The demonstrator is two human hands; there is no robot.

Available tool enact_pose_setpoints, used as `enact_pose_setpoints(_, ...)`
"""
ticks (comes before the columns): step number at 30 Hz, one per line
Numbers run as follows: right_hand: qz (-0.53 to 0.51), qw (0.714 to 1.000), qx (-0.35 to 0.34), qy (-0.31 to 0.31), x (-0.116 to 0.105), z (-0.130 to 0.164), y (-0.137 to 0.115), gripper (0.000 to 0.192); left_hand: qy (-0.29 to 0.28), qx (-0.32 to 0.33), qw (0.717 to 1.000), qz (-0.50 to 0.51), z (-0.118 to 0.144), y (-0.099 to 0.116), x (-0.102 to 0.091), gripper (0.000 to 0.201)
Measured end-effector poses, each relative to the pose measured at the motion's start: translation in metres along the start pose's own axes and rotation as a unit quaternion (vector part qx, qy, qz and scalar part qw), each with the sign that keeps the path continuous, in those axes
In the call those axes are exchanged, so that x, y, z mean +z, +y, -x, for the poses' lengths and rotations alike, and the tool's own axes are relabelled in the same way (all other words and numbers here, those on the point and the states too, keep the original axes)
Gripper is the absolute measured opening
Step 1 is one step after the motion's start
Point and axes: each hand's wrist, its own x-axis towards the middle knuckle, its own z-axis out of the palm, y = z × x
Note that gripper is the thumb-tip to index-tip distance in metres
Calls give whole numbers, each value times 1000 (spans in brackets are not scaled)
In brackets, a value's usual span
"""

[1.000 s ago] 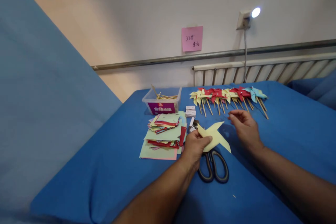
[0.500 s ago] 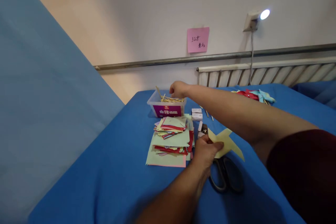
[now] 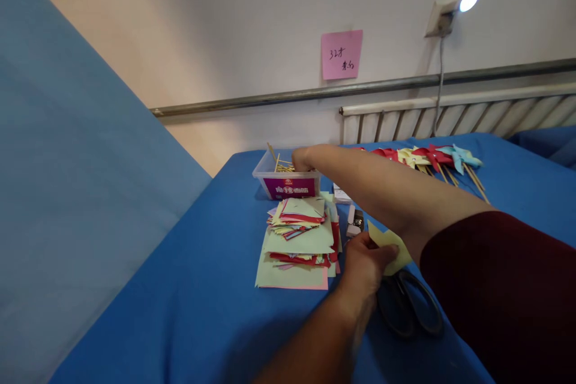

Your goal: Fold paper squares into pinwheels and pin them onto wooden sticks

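Note:
My left hand pinches a yellow paper pinwheel low over the blue cloth. Part of that pinwheel is behind my right arm. The black handles of a pair of scissors lie just below it. My right hand reaches down inside a clear plastic box with a purple label. Thin wooden sticks fill this box, and my right fingers are hidden among them. A small open box with dark, shiny contents sits by my left fingertips.
Stacked coloured paper lies left of my left hand. Several pinwheels on sticks rest at the back right, partly behind my right arm. Small white boxes stand beside the plastic box. A pipe and radiator run along the wall.
My right hand has gone deeper into the box of sticks. My left hand still holds the yellow pinwheel. The view has shifted, and more pinwheels show at the back right.

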Motion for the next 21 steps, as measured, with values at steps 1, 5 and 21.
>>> enact_pose_setpoints(1,22,1000,12,-10,-1,0,-1,24,2,-1,1000,2,0,1,0,38)
enact_pose_setpoints(5,75,996,52,-19,-9,3,-9,13,5,5,1000,8,5,5,1,36)
enact_pose_setpoints(21,-574,766,61,282,-46,272,58,19,20,48,999,-9,6,21,5,35)
